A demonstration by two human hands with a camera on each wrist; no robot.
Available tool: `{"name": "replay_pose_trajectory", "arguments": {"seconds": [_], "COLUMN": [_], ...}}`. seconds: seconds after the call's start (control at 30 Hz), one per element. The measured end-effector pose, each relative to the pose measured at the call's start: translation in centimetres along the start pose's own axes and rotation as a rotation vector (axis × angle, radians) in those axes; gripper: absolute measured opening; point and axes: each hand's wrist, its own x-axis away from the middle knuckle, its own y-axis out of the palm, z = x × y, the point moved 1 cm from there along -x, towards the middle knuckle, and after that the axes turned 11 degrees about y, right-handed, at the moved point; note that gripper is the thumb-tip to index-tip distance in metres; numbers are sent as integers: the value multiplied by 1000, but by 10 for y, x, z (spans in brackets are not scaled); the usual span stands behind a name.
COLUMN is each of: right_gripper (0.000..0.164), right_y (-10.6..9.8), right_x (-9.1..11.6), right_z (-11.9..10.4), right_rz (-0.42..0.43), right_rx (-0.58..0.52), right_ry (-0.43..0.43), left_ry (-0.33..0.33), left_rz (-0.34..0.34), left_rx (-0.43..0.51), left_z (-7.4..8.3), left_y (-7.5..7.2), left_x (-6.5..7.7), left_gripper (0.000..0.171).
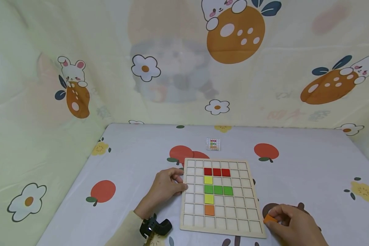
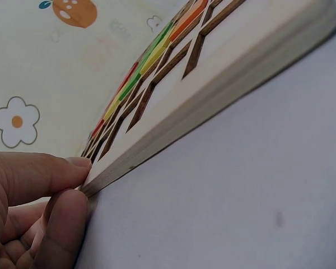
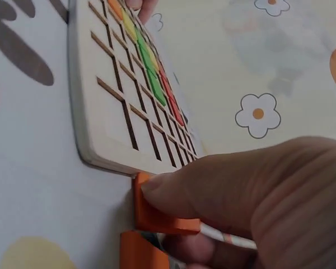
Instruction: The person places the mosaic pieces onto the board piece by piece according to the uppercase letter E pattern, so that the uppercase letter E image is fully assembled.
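Observation:
A square wooden grid board (image 1: 236, 213) lies on the table, holding red tiles (image 1: 217, 172), yellow tiles (image 1: 208, 179), green tiles (image 1: 218, 190) and one orange tile (image 1: 209, 210). At its left edge, my left hand (image 1: 167, 184) grips the rim between thumb and fingers (image 2: 67, 171). Just off the lower right corner, my right hand (image 1: 295, 223) pinches an orange square tile (image 3: 162, 216) under the thumb. A second orange piece (image 3: 141, 252) shows right beside that tile in the right wrist view, partly cut off by the frame.
Behind the board lies a small printed card (image 1: 213, 144) with a coloured grid pattern. The table cloth (image 1: 135, 150) has fruit and flower prints. Patterned fabric walls (image 1: 172, 112) stand at the back and sides. A black strapped device (image 1: 155, 227) sits on the left wrist.

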Motion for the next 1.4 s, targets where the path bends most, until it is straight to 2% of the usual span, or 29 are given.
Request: {"name": "replay_pose_trajectory", "arguments": {"seconds": [0.17, 0.4, 0.7, 1.0, 1.2, 1.4], "right_gripper": [22, 31, 44, 33, 36, 35], "right_y": [0, 1, -2, -4, -5, 6], "right_x": [2, 1, -3, -5, -2, 4], "right_z": [-2, -4, -9, -8, -19, -42], "right_rz": [5, -21, -87, -54, -45, -68], "right_rx": [-64, -131, -77, 73, 46, -4], "right_ry": [-23, -18, 10, -99, -99, -144], "left_ry": [-4, 2, -7, -7, -17, -16], "left_rz": [-1, -15, -17, -17, -11, -2], "left_rx": [-3, 9, 17, 14, -2, -10], "left_z": [-1, -1, 0, 0, 2, 3], "left_y": [1, 1, 2, 2, 2, 1], "left_x": [0, 0, 0, 0, 0, 1], "left_gripper": [46, 45, 45, 45, 45, 45]}}
